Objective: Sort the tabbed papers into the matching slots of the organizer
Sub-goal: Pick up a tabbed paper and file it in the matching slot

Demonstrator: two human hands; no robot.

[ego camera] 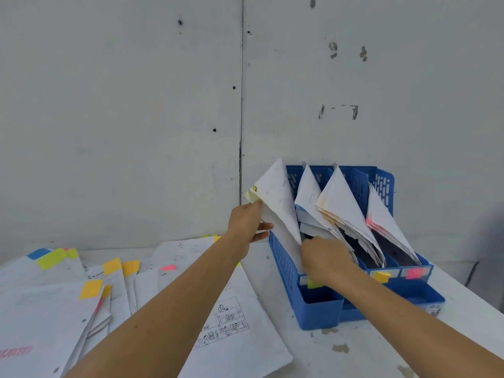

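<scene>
Yellow-tabbed white paper sheet (275, 203) leaning in leftmost slot of blue plastic organizer (283, 266); left hand (249, 223) pinching it; right hand (324, 257) reaching inside, grip unclear.

glossy blue plastic organizer (283, 271), matt papers (240, 317)

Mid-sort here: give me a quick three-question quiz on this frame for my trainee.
1. True or false: the left hand pinches the sheets standing in the leftmost slot of the organizer.
2. Which colour is the label on the rightmost slot? A pink, B blue, C green.
3. Fill in: the loose papers lie on the table to the ___ of the organizer.
Key: 1 true; 2 A; 3 left.
</scene>
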